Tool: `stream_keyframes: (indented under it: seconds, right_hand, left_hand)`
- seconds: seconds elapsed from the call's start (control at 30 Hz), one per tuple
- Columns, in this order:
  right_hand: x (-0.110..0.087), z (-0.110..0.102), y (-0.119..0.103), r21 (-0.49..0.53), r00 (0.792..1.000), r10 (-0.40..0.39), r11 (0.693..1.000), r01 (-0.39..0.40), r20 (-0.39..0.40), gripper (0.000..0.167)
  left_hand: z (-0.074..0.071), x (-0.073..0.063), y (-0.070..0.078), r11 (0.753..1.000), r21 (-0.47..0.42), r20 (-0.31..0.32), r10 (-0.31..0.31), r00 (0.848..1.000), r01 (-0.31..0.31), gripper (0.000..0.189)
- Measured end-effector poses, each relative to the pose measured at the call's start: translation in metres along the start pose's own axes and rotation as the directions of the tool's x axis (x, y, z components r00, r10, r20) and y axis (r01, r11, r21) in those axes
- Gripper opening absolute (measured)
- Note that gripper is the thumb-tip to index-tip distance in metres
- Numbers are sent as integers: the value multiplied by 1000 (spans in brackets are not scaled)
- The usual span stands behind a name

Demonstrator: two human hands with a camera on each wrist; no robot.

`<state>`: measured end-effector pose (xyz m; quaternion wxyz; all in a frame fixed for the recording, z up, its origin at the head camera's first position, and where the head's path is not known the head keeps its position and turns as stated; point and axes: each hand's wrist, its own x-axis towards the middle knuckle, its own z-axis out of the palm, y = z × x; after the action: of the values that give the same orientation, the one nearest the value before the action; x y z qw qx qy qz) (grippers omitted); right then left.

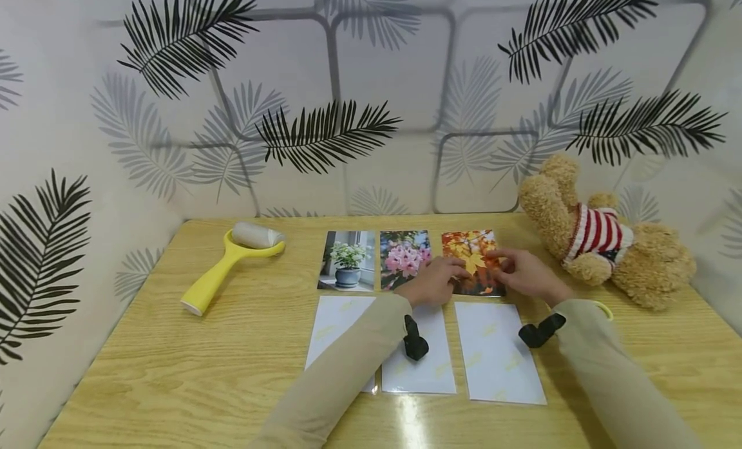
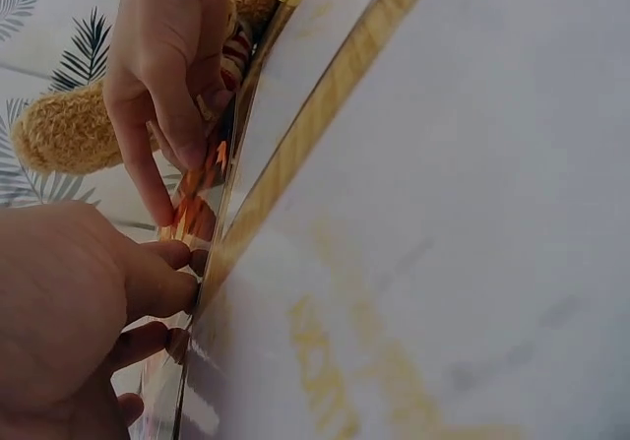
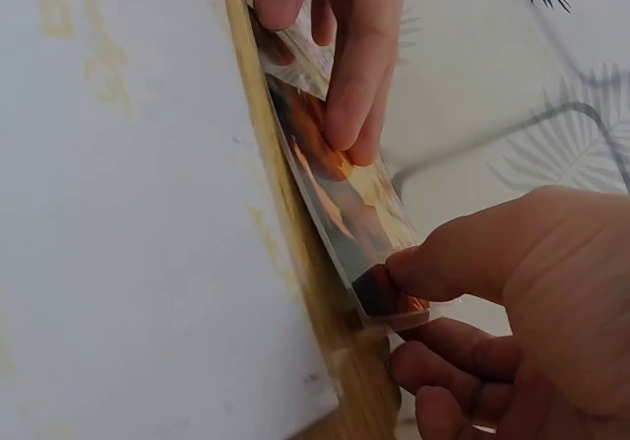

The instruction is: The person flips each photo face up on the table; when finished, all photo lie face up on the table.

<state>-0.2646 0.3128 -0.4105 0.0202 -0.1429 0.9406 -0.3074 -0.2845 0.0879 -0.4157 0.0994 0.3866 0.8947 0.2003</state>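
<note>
A glossy photo of orange autumn leaves lies at the right end of a row of three. My right hand is at its right side; in the right wrist view the thumb presses on the face near a corner, with the other fingers curled at the edge, pinching the photo. My left hand touches the same photo's left part with extended fingers. That hand partly covers the pink flower photo in the middle. A potted plant photo lies at the left.
Three white sheets with faint yellow print lie in front of the photos, partly under my left forearm. A yellow-handled lint roller rests at the left. At the right, a teddy bear in a striped top lies by the patterned wall.
</note>
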Motion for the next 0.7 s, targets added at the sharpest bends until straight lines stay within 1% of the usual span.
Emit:
stream_keyframes:
  seconds: [0.2,0.4,0.5,0.6,0.7]
  right_hand:
    - [5,4,-9,12,1000,6,1000,-6,17,41]
    - [9,6,-12,-48,997,49,998,-46,55,42]
    - [9,8,-12,-73,999,17,997,-15,36,40]
    - [8,10,-12,-103,999,-39,994,39,0,38]
    - [6,13,-13,-140,998,-59,989,56,-19,39]
  left_hand:
    - [-3,-2,-5,1000,7,11,-28,1000,28,42]
    - [-3,-3,-9,999,12,0,-31,1000,31,40]
    - [-4,-4,-10,999,-1,-5,-36,999,36,42]
    - [-3,-4,-9,999,-5,-15,-34,999,34,44]
    - [-3,-7,-8,1000,-12,-42,-18,999,18,46]
